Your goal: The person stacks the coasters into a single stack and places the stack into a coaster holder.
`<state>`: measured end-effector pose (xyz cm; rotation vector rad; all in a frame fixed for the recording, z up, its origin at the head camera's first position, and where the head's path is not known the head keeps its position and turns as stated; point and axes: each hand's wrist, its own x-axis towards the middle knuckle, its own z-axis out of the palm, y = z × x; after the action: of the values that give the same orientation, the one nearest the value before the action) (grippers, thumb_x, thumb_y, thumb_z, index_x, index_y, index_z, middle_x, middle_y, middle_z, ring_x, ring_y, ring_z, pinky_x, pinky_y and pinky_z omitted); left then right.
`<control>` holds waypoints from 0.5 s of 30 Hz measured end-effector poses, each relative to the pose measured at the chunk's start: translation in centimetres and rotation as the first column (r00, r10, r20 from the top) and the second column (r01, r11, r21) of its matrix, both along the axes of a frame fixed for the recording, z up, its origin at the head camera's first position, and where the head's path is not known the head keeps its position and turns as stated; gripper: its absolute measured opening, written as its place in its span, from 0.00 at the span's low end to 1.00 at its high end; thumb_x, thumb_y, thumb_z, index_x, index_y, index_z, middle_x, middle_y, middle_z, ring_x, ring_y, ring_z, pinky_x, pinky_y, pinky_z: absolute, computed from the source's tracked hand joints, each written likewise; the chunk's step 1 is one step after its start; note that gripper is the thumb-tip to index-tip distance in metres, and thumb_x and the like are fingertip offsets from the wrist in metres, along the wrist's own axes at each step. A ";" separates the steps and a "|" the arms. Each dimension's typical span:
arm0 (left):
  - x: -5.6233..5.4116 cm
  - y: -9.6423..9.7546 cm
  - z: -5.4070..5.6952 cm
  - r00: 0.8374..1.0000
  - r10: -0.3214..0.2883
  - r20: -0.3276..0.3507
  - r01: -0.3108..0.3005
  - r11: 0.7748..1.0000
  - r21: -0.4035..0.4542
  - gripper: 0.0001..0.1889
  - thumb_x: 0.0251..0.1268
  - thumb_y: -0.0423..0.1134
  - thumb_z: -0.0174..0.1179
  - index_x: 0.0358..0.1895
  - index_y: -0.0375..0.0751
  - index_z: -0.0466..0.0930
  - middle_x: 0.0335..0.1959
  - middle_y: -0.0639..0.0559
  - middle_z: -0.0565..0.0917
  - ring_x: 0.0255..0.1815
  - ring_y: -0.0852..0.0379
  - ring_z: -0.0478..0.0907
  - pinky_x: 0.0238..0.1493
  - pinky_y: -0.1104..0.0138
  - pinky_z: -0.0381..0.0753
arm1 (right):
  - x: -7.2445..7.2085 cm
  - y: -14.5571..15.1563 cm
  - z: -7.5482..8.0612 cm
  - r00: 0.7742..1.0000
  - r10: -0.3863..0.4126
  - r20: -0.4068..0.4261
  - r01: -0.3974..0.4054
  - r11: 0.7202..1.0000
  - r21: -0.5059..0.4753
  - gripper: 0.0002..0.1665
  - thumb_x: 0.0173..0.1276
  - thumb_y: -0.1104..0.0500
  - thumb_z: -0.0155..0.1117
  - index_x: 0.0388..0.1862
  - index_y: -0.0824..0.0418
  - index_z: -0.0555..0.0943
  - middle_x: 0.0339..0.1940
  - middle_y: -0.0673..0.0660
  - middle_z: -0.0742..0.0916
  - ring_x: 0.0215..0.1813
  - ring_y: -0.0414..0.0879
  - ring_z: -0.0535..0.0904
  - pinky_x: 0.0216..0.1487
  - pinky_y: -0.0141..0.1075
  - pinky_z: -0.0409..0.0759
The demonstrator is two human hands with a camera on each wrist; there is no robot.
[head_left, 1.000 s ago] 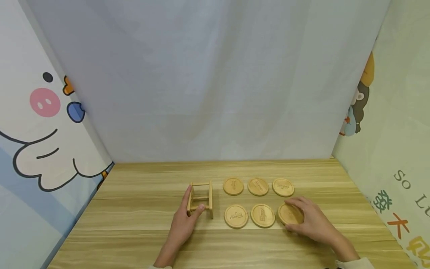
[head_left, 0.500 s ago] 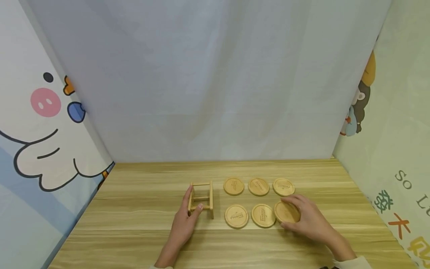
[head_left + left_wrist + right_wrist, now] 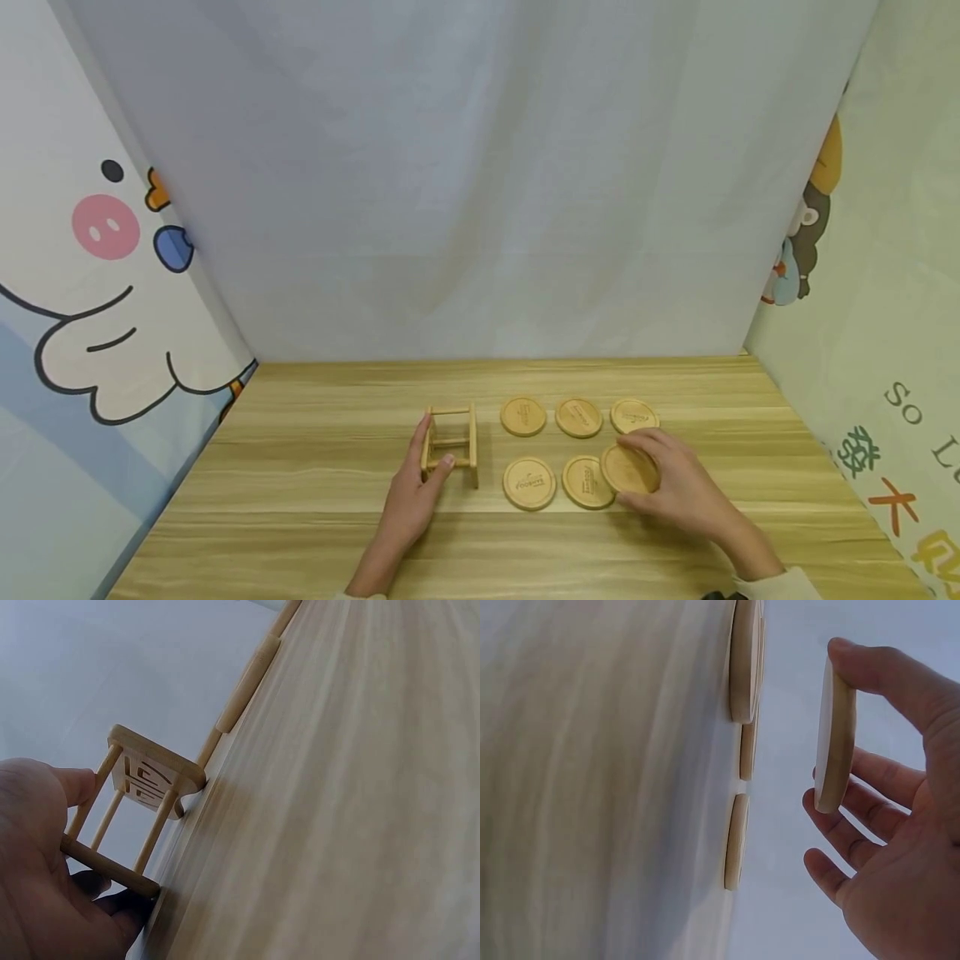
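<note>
My left hand (image 3: 408, 500) grips a small wooden coaster holder (image 3: 473, 446) by its left side, thumb on a near rod. In the left wrist view the holder's slotted end panel (image 3: 150, 766) and thin rods show, with no coaster between them. My right hand (image 3: 686, 492) pinches a round wooden coaster (image 3: 630, 470) by its edge. The right wrist view has this coaster (image 3: 835, 742) raised off the table, thumb on one side and fingers on the other. In the head view it overlaps the right side of a near-row coaster (image 3: 585, 482) that lies flat.
Another near-row coaster (image 3: 529, 483) lies right of the holder. Behind sits a far row: a left coaster (image 3: 523, 416), a middle coaster (image 3: 579, 417) and a right coaster (image 3: 632, 413). The wooden table (image 3: 315, 467) ends at a pale curtain (image 3: 480, 192), with printed cloths at both sides.
My right hand has lifted the coaster from the right end of the near row and carried it a little left. The left hand and the holder have stayed in place.
</note>
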<state>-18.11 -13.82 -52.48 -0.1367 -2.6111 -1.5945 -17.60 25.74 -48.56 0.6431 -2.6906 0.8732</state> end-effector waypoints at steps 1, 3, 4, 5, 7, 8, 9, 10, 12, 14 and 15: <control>0.0 0.0 0.0 1.000 0.000 -0.001 0.000 1.000 -0.001 0.39 0.90 0.48 0.57 0.93 0.51 0.48 0.87 0.27 0.59 0.82 0.19 0.63 0.76 0.26 0.67 | -0.1 -0.1 0.0 1.000 0.002 0.000 -0.002 1.000 0.000 0.46 0.50 0.53 0.96 0.67 0.66 0.86 0.62 0.59 0.88 0.64 0.65 0.84 0.66 0.70 0.79; -0.1 0.0 -0.1 1.000 0.003 -0.002 -0.003 1.000 -0.005 0.39 0.90 0.47 0.57 0.93 0.51 0.49 0.87 0.27 0.60 0.82 0.19 0.63 0.76 0.26 0.67 | -0.1 -0.3 0.0 1.000 0.005 -0.001 -0.005 1.000 0.001 0.46 0.50 0.53 0.96 0.67 0.66 0.86 0.62 0.60 0.88 0.64 0.65 0.84 0.66 0.70 0.78; -0.1 0.0 -0.2 1.000 0.004 -0.003 -0.004 1.000 -0.006 0.39 0.90 0.47 0.57 0.93 0.52 0.49 0.87 0.27 0.60 0.82 0.19 0.64 0.76 0.26 0.67 | -0.2 -0.4 0.0 1.000 0.007 -0.001 -0.007 1.000 0.002 0.46 0.50 0.53 0.95 0.66 0.66 0.86 0.62 0.60 0.88 0.64 0.65 0.84 0.66 0.70 0.78; -0.1 -0.1 -0.2 1.000 0.005 -0.007 -0.005 1.000 -0.006 0.39 0.90 0.47 0.57 0.93 0.52 0.49 0.86 0.27 0.61 0.81 0.19 0.64 0.75 0.26 0.68 | -0.2 -0.5 0.0 1.000 0.008 -0.002 -0.008 1.000 0.004 0.46 0.50 0.53 0.96 0.66 0.66 0.86 0.62 0.60 0.88 0.64 0.65 0.83 0.66 0.70 0.78; -0.1 -0.1 -0.2 1.000 0.007 -0.011 -0.007 1.000 -0.003 0.39 0.90 0.47 0.57 0.93 0.52 0.49 0.87 0.27 0.61 0.81 0.20 0.64 0.76 0.26 0.67 | -0.3 -0.7 0.0 1.000 0.011 -0.003 -0.011 1.000 0.006 0.46 0.49 0.53 0.96 0.67 0.66 0.86 0.62 0.60 0.88 0.64 0.65 0.83 0.66 0.69 0.79; -0.1 -0.1 -0.2 1.000 0.007 -0.010 -0.007 1.000 0.000 0.39 0.90 0.47 0.57 0.93 0.52 0.49 0.87 0.27 0.61 0.82 0.20 0.64 0.76 0.27 0.67 | -0.3 -0.8 0.0 1.000 0.014 -0.003 -0.014 1.000 0.007 0.46 0.49 0.53 0.96 0.67 0.66 0.86 0.62 0.60 0.88 0.64 0.65 0.83 0.65 0.69 0.79; -0.1 -0.1 -0.2 1.000 0.006 -0.011 -0.006 1.000 0.003 0.39 0.90 0.47 0.57 0.93 0.53 0.49 0.87 0.27 0.61 0.82 0.20 0.64 0.76 0.27 0.67 | -0.3 -0.9 -0.1 1.000 0.017 -0.002 -0.017 1.000 0.009 0.46 0.49 0.53 0.96 0.67 0.66 0.86 0.62 0.60 0.88 0.64 0.66 0.83 0.65 0.69 0.79; 0.0 -0.1 -0.2 1.000 0.006 -0.010 -0.006 1.000 0.005 0.39 0.90 0.47 0.57 0.93 0.53 0.49 0.87 0.27 0.61 0.82 0.20 0.64 0.76 0.27 0.67 | -0.4 -1.0 0.0 1.000 0.020 -0.002 -0.020 1.000 0.008 0.47 0.49 0.53 0.96 0.67 0.66 0.86 0.62 0.60 0.88 0.64 0.66 0.83 0.65 0.69 0.79; 0.0 0.0 -0.2 1.000 0.005 -0.006 -0.005 1.000 0.006 0.39 0.90 0.47 0.57 0.93 0.53 0.49 0.87 0.27 0.61 0.82 0.20 0.64 0.76 0.27 0.67 | -0.4 -1.2 0.1 1.000 0.026 0.001 -0.026 1.000 0.004 0.47 0.49 0.55 0.96 0.67 0.67 0.86 0.62 0.61 0.88 0.64 0.67 0.83 0.65 0.70 0.79; 0.0 0.0 -0.1 1.000 0.003 -0.003 -0.003 1.000 0.004 0.39 0.90 0.47 0.57 0.93 0.53 0.48 0.87 0.27 0.61 0.82 0.20 0.64 0.76 0.27 0.67 | -0.5 -1.4 0.2 1.000 0.031 0.002 -0.031 0.999 0.004 0.46 0.49 0.55 0.95 0.67 0.67 0.86 0.62 0.61 0.88 0.65 0.67 0.83 0.66 0.70 0.79; 0.0 0.0 -0.1 1.000 0.003 -0.003 -0.003 1.000 0.002 0.39 0.90 0.48 0.57 0.93 0.53 0.48 0.87 0.27 0.61 0.82 0.20 0.64 0.76 0.26 0.68 | -0.5 -1.6 0.2 0.999 0.034 0.003 -0.034 0.999 0.003 0.46 0.50 0.56 0.95 0.67 0.67 0.86 0.62 0.61 0.88 0.65 0.67 0.83 0.66 0.70 0.79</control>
<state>-18.13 -13.87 -52.62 -0.1352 -2.6068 -1.5948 -18.08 24.15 -48.36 0.6912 -2.6916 0.8786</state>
